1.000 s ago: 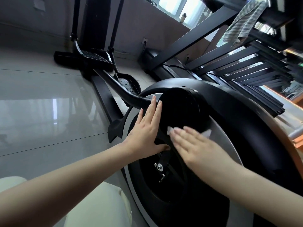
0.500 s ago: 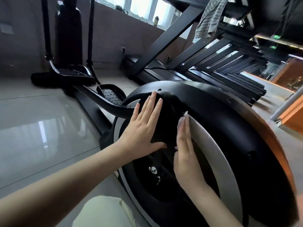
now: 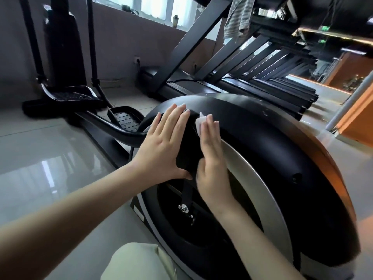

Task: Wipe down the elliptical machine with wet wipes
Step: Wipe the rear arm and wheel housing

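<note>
1. Near: right hand (image 3: 210, 158), fingers straight and together, presses a wet wipe (image 3: 200, 123) flat on the black crank cover (image 3: 188, 154) of the elliptical machine (image 3: 282, 158).
2. Wipe: white, folded. Only its far end shows, past the fingertips.
3. Left hand (image 3: 165, 144): flat on the same cover, just left, fingers spread, holding nothing.
4. Machine: black housing, silver ring, orange right rim.
5. Farther left: pedal (image 3: 126, 118).
6. Far: treadmills (image 3: 252, 81), striped towel (image 3: 238, 15).

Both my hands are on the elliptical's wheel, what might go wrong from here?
The black disc might turn under your left hand, dragging fingers toward the gap beside the housing. The wet wipe is only pressed under the flat fingers of your right hand, so it may slip into that gap.
</note>
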